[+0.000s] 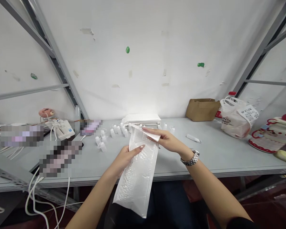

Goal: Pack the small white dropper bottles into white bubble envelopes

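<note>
Hands both on the long white padded bubble mailer (137,173), held upright-ish over the near edge of the grey table (219,149), its bottom hanging below the tabletop toward my lap. My left hand (127,157) grips its left edge near the top, fingers curled round it, thumb lying across the front. My right hand (165,138) pinches the mailer's top flap, fingers mostly straight, flap folded back. Silver wristwatch (190,158) on my right wrist. Small white plastic dropper bottles (114,132) stand w/ caps on just behind the mailer, near a flat white box (143,119).
</note>
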